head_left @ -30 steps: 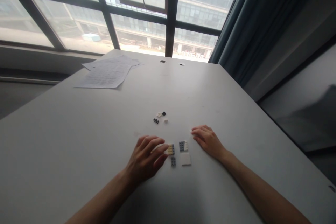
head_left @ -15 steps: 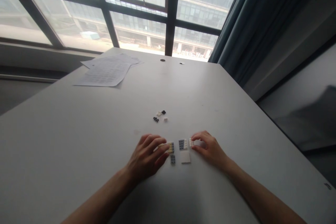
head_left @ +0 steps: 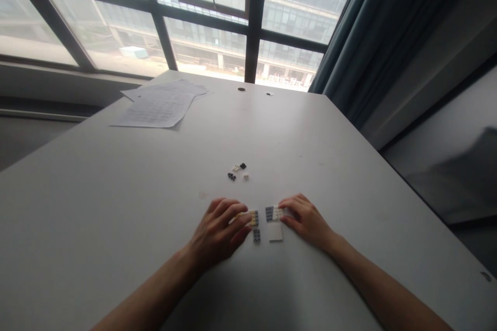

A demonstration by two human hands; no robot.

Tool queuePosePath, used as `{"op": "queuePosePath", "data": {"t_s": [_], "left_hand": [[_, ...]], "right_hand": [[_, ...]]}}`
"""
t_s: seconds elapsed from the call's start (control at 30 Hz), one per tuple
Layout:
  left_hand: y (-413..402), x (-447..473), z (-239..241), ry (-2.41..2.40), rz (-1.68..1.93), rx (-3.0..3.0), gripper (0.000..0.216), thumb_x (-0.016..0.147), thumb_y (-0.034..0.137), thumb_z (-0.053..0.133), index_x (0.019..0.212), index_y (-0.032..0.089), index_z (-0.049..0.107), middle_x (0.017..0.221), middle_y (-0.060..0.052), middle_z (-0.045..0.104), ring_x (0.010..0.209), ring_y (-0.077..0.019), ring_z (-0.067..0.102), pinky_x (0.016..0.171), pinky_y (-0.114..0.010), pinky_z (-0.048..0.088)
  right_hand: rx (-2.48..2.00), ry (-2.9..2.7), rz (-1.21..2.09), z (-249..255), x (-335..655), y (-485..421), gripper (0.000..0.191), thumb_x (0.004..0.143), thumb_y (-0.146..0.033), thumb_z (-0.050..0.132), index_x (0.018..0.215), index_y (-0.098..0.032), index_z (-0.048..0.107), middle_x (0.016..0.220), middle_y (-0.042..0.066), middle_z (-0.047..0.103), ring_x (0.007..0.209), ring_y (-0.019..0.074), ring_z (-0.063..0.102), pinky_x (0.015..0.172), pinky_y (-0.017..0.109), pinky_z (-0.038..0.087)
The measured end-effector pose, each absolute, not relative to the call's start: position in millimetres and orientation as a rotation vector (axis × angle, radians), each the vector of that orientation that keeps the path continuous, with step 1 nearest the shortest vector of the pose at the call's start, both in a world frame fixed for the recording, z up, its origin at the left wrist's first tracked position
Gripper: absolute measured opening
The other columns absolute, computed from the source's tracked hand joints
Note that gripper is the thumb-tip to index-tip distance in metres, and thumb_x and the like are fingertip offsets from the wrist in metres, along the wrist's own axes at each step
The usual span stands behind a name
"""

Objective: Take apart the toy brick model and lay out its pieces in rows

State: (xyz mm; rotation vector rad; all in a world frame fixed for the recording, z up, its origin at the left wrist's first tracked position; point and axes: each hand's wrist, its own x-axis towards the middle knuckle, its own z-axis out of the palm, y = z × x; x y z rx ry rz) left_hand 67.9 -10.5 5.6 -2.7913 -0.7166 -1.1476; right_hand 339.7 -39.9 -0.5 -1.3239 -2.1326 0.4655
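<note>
My left hand curls its fingers and thumb around a yellow toy brick, partly hidden beneath them. A blue-grey studded strip lines that brick's right side. Just below is a small dark grey brick. My right hand pinches a white toy brick by its ends, its far side covered by the fingers. It lies against a grey brick with white studs beside it; whether they are joined I cannot tell. A smooth white square tile lies below them.
Farther up the white table lies a loose group: black pieces, another black piece, white pieces and a small white piece. Printed papers overlap at the far left. A window and a dark curtain stand behind.
My right hand has moved slightly left, bringing the white brick up to the grey and white pieces and closing the gap. My left hand has stayed almost in place.
</note>
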Motion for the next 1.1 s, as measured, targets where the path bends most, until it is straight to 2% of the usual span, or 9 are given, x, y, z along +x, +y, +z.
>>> {"op": "queuePosePath", "data": {"t_s": [0.4,0.57,0.63,0.8,1.1], "left_hand": [[-10.3,67.4,7.4,-0.776,-1.169,-2.757,0.012,0.085,0.02,0.058,0.096,0.022,0.062,0.093,-0.005,0.066,0.091,-0.0189,0.058,0.082,-0.035,0.044],[9.5,58.2,4.5,-1.114,-1.289,-2.592,0.012,0.086,0.026,0.058,0.096,0.021,0.063,0.097,-0.006,0.066,0.092,-0.0207,0.058,0.083,-0.037,0.044],[26.2,56.8,5.4,-1.356,-1.205,-2.554,0.017,0.088,0.031,0.055,0.099,0.021,0.063,0.101,-0.007,0.065,0.095,-0.0232,0.057,0.084,-0.04,0.043],[74.2,72.0,13.5,-1.869,-0.721,-2.484,0.033,0.083,0.044,0.056,0.103,0.02,0.067,0.106,-0.009,0.067,0.1,-0.0308,0.056,0.083,-0.043,0.042],[103.9,98.2,16.5,-2.018,-0.571,-2.435,0.029,0.081,0.036,0.051,0.09,0.019,0.073,0.101,-0.012,0.068,0.099,-0.0317,0.056,0.08,-0.042,0.042]], "right_hand": [[-1.278,-2.088,0.427,-3.7,341.4,-41.6,0.018,0.086,-0.027,0.062,0.104,-0.023,0.063,0.107,0.008,0.066,0.101,0.0215,0.059,0.09,0.04,0.048],[-1.28,-2.016,0.431,-6.8,342.3,-41.6,0.016,0.087,-0.024,0.058,0.104,-0.023,0.062,0.104,0.007,0.065,0.1,0.0217,0.058,0.088,0.039,0.048],[-1.292,-2.005,0.436,-7.2,341.7,-41.7,0.016,0.087,-0.022,0.058,0.103,-0.023,0.062,0.103,0.007,0.065,0.098,0.0215,0.058,0.087,0.038,0.048],[-1.333,-1.987,0.443,-7.1,340.2,-42.4,0.016,0.087,-0.021,0.058,0.102,-0.023,0.062,0.102,0.006,0.064,0.096,0.0209,0.057,0.087,0.037,0.048],[-1.324,-2.005,0.418,-6.5,338.1,-43.1,0.014,0.087,-0.022,0.058,0.1,-0.022,0.062,0.099,0.006,0.064,0.096,0.021,0.057,0.086,0.035,0.047]]}}
